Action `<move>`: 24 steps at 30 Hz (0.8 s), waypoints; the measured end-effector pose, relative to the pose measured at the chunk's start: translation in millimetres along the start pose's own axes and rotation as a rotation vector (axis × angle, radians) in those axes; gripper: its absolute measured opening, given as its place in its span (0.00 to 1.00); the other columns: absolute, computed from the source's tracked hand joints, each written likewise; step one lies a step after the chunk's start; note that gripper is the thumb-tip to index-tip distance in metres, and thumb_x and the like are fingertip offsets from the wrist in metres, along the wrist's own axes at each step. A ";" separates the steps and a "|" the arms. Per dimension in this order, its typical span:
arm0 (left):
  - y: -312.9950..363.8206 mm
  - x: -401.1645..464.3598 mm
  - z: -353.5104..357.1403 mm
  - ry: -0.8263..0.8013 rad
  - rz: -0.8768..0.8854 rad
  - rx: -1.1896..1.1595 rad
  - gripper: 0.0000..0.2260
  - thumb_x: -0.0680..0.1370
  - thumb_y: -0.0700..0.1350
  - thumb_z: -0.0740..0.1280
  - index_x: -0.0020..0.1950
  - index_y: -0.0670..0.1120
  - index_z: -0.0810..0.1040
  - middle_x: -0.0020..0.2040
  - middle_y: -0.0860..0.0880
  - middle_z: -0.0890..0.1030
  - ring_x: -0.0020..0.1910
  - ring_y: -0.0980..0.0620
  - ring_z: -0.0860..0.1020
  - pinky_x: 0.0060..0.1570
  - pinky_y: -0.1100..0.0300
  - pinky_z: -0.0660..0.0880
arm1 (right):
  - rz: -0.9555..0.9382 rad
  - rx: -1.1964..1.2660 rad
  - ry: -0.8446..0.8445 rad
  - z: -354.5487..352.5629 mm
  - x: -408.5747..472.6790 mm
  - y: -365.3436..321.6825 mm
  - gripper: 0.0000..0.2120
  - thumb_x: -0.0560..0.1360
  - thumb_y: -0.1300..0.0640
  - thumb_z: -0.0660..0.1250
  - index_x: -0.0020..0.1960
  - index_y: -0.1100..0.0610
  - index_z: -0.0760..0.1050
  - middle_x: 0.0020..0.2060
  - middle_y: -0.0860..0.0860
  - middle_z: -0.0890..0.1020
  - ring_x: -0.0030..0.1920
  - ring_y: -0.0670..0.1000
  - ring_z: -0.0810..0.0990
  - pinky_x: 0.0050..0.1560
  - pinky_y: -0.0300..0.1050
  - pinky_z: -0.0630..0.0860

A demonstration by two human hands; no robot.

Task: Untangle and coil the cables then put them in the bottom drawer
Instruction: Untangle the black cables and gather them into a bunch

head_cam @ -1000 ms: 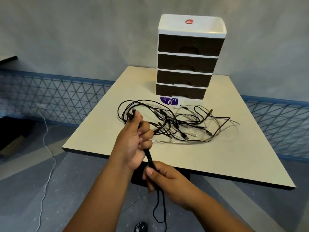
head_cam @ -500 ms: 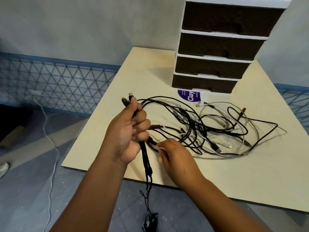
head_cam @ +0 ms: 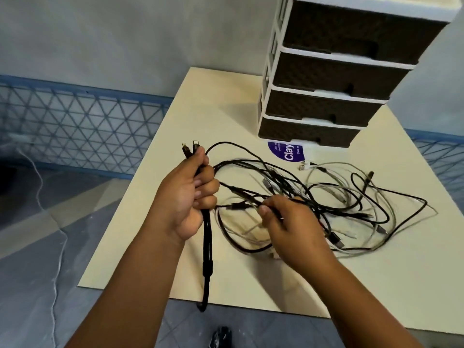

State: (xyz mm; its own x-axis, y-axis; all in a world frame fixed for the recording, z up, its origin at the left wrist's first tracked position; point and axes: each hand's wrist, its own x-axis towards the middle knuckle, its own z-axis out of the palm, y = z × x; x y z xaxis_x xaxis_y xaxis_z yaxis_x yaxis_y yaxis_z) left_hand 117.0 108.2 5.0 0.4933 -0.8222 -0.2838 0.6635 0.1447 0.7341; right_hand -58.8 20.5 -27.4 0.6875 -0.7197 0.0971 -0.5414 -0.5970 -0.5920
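Note:
A tangle of black and pale cables (head_cam: 339,204) lies on the cream table (head_cam: 376,277). My left hand (head_cam: 187,197) grips a folded black cable (head_cam: 207,259) upright; two plugs stick out above my fist and the doubled length hangs past the table's front edge. My right hand (head_cam: 286,227) pinches a black strand at the near left side of the tangle. The drawer unit (head_cam: 326,79) stands at the back of the table, and its bottom drawer (head_cam: 306,133) is shut.
A purple round sticker (head_cam: 287,151) lies on the table under the drawer unit's front. A blue lattice fence (head_cam: 75,129) runs behind the table on the left. A thin white cord (head_cam: 54,247) trails over the grey floor at the left.
My right hand let go of the hanging cable below my left fist and moved up onto the table into the tangle. The camera has come closer to the table.

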 end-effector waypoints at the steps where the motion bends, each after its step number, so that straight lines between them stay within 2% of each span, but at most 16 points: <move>1: 1.0 1.1 1.1 -0.003 -0.007 0.004 0.12 0.82 0.52 0.60 0.40 0.49 0.70 0.26 0.54 0.58 0.21 0.60 0.56 0.18 0.69 0.51 | 0.106 0.172 -0.034 -11.2 4.1 -3.3 0.10 0.81 0.51 0.61 0.44 0.52 0.76 0.32 0.50 0.82 0.33 0.47 0.77 0.39 0.47 0.72; 4: 1.7 1.8 7.3 -0.015 -0.028 0.019 0.12 0.82 0.51 0.60 0.40 0.49 0.70 0.25 0.54 0.58 0.21 0.60 0.56 0.18 0.69 0.51 | 0.308 0.698 -0.004 -46.8 16.2 -12.6 0.10 0.82 0.56 0.60 0.44 0.57 0.75 0.27 0.51 0.80 0.30 0.47 0.74 0.38 0.46 0.68; 7: 0.9 -0.5 17.9 -0.028 -0.026 0.037 0.12 0.82 0.50 0.60 0.39 0.49 0.70 0.25 0.54 0.58 0.21 0.60 0.55 0.18 0.69 0.51 | 0.301 1.006 0.047 -81.0 27.7 -20.9 0.06 0.82 0.58 0.59 0.53 0.58 0.74 0.29 0.53 0.79 0.31 0.51 0.73 0.39 0.45 0.68; 8: 0.7 -1.6 22.1 -0.033 -0.022 0.048 0.12 0.82 0.49 0.60 0.39 0.49 0.70 0.25 0.54 0.58 0.21 0.60 0.55 0.18 0.69 0.51 | 0.275 1.072 0.058 -90.9 30.8 -24.9 0.06 0.82 0.59 0.59 0.57 0.57 0.72 0.31 0.53 0.79 0.31 0.51 0.73 0.39 0.45 0.70; 11: -1.6 -7.4 36.9 -0.059 0.004 0.107 0.10 0.81 0.48 0.61 0.40 0.48 0.70 0.25 0.54 0.59 0.21 0.59 0.55 0.18 0.69 0.51 | 0.156 1.185 0.089 -114.0 38.1 -33.8 0.17 0.81 0.64 0.58 0.68 0.54 0.67 0.37 0.56 0.83 0.33 0.51 0.77 0.40 0.43 0.77; 13: -4.0 -12.6 48.4 -0.078 0.029 0.169 0.09 0.80 0.47 0.63 0.42 0.47 0.72 0.26 0.54 0.58 0.22 0.59 0.55 0.19 0.69 0.51 | 0.047 1.217 0.049 -126.0 43.8 -40.1 0.18 0.81 0.66 0.56 0.69 0.55 0.67 0.41 0.57 0.83 0.36 0.52 0.80 0.42 0.44 0.79; 16: -7.4 -20.1 67.5 -0.120 0.061 0.255 0.07 0.80 0.47 0.64 0.45 0.46 0.75 0.28 0.53 0.58 0.23 0.58 0.55 0.20 0.69 0.52 | -0.111 1.279 -0.045 -145.0 53.5 -48.2 0.19 0.80 0.67 0.49 0.64 0.58 0.72 0.49 0.58 0.84 0.46 0.56 0.84 0.44 0.44 0.77; 18: -7.5 -22.5 77.9 -0.132 0.060 0.254 0.08 0.80 0.48 0.64 0.44 0.46 0.76 0.28 0.53 0.58 0.23 0.59 0.55 0.20 0.69 0.51 | -0.200 1.168 -0.046 -152.5 59.9 -49.7 0.21 0.79 0.71 0.49 0.62 0.57 0.75 0.54 0.57 0.84 0.54 0.57 0.84 0.48 0.44 0.78; 19: -7.2 -23.0 81.7 -0.133 0.061 0.247 0.08 0.80 0.48 0.64 0.44 0.46 0.76 0.28 0.53 0.58 0.23 0.59 0.55 0.21 0.68 0.51 | -0.248 1.010 -0.012 -154.7 62.1 -49.1 0.21 0.80 0.72 0.51 0.62 0.56 0.75 0.55 0.55 0.84 0.56 0.54 0.83 0.52 0.44 0.79; 21: -7.0 -22.6 87.1 -0.118 0.065 0.229 0.09 0.81 0.49 0.63 0.44 0.46 0.75 0.28 0.53 0.57 0.23 0.59 0.55 0.21 0.68 0.50 | -0.316 0.507 0.112 -157.3 65.8 -44.1 0.17 0.80 0.69 0.60 0.61 0.51 0.76 0.53 0.47 0.84 0.56 0.44 0.82 0.57 0.41 0.78; 22: -7.4 -21.7 88.3 -0.101 0.063 0.217 0.10 0.81 0.49 0.62 0.44 0.46 0.75 0.27 0.53 0.58 0.22 0.59 0.55 0.20 0.68 0.50 | -0.331 0.205 0.184 -158.8 67.8 -39.0 0.15 0.79 0.65 0.65 0.61 0.50 0.78 0.50 0.43 0.83 0.53 0.41 0.82 0.54 0.38 0.77; 24: -8.2 -19.3 87.8 -0.073 0.043 0.188 0.11 0.81 0.50 0.62 0.42 0.46 0.73 0.27 0.53 0.58 0.22 0.59 0.55 0.19 0.68 0.51 | -0.333 -0.324 0.264 -162.9 73.0 -27.8 0.11 0.77 0.57 0.69 0.58 0.49 0.81 0.45 0.44 0.79 0.50 0.46 0.78 0.47 0.42 0.75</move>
State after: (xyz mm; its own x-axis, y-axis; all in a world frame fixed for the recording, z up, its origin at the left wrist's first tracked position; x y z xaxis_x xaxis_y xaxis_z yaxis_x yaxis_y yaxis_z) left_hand 52.6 74.6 58.7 0.4726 -0.8561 -0.2089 0.5226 0.0814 0.8487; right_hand -72.4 -73.2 126.5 0.7251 -0.5119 0.4606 -0.4649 -0.8574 -0.2209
